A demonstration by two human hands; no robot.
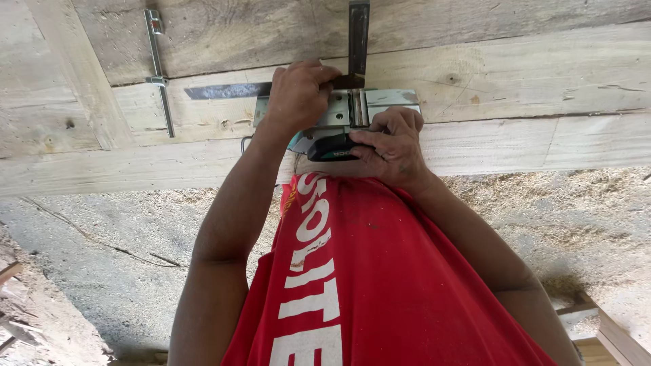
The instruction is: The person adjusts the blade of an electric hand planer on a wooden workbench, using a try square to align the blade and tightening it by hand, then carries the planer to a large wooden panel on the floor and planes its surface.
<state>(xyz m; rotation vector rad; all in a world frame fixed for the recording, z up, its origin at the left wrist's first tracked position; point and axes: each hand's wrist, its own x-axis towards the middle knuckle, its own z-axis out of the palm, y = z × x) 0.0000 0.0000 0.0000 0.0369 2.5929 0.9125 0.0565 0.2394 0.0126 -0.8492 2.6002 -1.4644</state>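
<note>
My left hand (298, 95) presses down on the corner of a dark steel carpenter's square (224, 91). One blade of the square runs left along a pale wooden plank (515, 81); the other blade (358, 34) points away from me. My right hand (393, 146) grips the black and teal handle (332, 146) of a power saw. The saw's shiny metal base plate (390, 98) rests on the plank right beside the square. My red shirt fills the lower middle of the view. The saw's blade is hidden by my hands.
A thin metal rod with a cross fitting (158, 68) lies on the boards at the upper left. Several planks lie side by side across the top. Below them is a concrete floor strewn with sawdust (556, 217), with wood scraps at the lower left (13, 318) and lower right (610, 335).
</note>
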